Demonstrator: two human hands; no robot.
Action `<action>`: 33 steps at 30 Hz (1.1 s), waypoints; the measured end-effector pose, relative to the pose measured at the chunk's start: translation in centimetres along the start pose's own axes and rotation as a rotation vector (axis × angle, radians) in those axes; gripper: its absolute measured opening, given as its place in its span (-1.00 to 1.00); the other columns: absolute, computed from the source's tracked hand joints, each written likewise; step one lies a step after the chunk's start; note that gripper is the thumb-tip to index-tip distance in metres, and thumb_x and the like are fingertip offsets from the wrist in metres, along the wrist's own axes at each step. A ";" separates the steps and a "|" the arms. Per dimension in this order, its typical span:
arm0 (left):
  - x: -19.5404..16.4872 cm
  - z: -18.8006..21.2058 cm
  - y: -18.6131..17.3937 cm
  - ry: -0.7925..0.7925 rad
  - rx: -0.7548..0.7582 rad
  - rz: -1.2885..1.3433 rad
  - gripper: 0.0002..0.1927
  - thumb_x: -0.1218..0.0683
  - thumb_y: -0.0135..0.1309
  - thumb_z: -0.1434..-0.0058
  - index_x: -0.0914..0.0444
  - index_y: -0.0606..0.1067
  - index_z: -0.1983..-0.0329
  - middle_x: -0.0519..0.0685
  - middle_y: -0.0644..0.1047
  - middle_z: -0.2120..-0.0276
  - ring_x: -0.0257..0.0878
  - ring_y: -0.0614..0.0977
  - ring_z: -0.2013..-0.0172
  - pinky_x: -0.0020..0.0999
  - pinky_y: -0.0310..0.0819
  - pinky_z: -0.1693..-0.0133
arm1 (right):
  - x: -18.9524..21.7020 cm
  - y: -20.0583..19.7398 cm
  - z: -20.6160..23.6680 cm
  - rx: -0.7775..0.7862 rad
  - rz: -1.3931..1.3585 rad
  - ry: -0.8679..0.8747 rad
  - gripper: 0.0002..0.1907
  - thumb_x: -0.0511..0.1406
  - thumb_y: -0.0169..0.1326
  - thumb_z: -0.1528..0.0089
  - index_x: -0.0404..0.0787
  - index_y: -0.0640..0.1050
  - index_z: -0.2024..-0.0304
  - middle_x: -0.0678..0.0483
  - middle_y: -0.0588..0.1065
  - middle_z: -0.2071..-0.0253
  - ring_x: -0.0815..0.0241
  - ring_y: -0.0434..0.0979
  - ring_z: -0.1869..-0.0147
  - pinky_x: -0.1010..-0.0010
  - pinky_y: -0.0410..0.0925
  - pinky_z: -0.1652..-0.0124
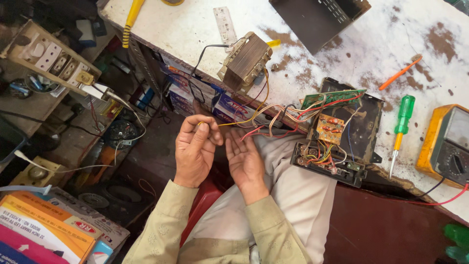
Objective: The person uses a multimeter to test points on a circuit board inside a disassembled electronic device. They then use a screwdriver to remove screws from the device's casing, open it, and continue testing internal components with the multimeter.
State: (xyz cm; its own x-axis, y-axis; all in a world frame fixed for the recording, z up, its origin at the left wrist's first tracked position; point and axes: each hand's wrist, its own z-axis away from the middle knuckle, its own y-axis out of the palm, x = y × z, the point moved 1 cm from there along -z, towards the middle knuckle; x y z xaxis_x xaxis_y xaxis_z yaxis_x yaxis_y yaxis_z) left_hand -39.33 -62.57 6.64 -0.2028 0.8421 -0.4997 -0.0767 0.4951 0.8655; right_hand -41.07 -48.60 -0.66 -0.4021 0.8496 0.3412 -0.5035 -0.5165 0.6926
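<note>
Left hand point(194, 149) fingers pinching thin yellow insulated wire point(234, 122) at its end. Right hand point(245, 161) fingers spread open, palm up, just beside. Wire running beyond fingertips to boxy brown laminated transformer point(246, 61) on white stained bench point(371, 44).

White painted tabletop point(342, 54): worn, rough brown patches. Green translucent plastic screwdriver point(401, 128): glossy. Laminated metal transformer point(245, 61): dull. Beige cloth sleeves point(163, 230): matt.

Wire bundle point(273, 117) bars reach to transformer point(245, 61); bench right of green screwdriver point(401, 128) seemingly open
</note>
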 end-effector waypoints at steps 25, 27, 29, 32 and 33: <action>-1.2 -0.7 -1.0 0.106 0.042 -0.599 -0.88 0.22 -0.01 -0.48 0.33 0.49 -0.02 -0.03 0.62 0.15 -0.37 0.61 0.15 -0.47 0.49 0.13 | 1.3 1.7 2.8 0.135 -0.018 0.421 -0.80 -0.37 0.00 -0.02 -0.26 0.53 0.30 0.18 0.35 0.55 0.26 0.32 0.44 0.44 0.28 0.34; -1.7 -1.0 -1.4 0.136 0.073 -0.681 -0.88 0.22 -0.02 -0.49 0.33 0.49 -0.02 -0.04 0.63 0.13 -0.36 0.61 0.13 -0.47 0.50 0.08 | 1.1 2.0 3.7 0.147 -0.094 0.502 -0.86 -0.31 0.00 -0.01 -0.21 0.48 0.40 0.19 0.31 0.61 0.26 0.27 0.50 0.43 0.24 0.38; -2.0 -1.2 -1.8 0.190 0.129 -0.747 -0.88 0.22 -0.04 -0.52 0.33 0.48 -0.04 -0.04 0.62 0.11 -0.34 0.62 0.07 -0.44 0.51 -0.03 | 1.1 2.4 4.5 0.280 -0.210 0.611 -0.91 -0.30 0.00 -0.07 -0.19 0.44 0.44 0.22 0.24 0.63 0.31 0.21 0.52 0.47 0.19 0.40; -2.2 -1.1 -2.5 0.172 0.163 -0.847 -0.87 0.21 -0.05 -0.50 0.31 0.50 -0.01 -0.05 0.62 0.11 -0.35 0.63 0.12 -0.45 0.53 0.03 | 0.9 2.9 5.3 0.469 -0.274 0.675 -0.88 -0.30 -0.02 -0.12 -0.13 0.36 0.52 0.24 0.16 0.65 0.34 0.13 0.54 0.49 0.13 0.40; -2.2 -1.0 -2.6 0.199 0.177 -0.869 -0.87 0.21 -0.06 -0.51 0.31 0.50 -0.01 -0.04 0.62 0.10 -0.34 0.62 0.10 -0.45 0.52 0.02 | 0.7 3.1 5.4 0.530 -0.276 0.679 -0.85 -0.31 -0.02 -0.12 -0.10 0.33 0.55 0.24 0.14 0.65 0.35 0.11 0.54 0.49 0.12 0.39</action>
State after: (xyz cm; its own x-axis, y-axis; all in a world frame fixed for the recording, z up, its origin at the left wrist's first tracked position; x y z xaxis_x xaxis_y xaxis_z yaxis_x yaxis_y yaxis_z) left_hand -39.66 -65.94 5.51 -0.3093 0.1125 -0.9443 -0.1338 0.9780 0.1603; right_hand -38.76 -48.98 5.17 -0.7688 0.6031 -0.2127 -0.2982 -0.0438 0.9535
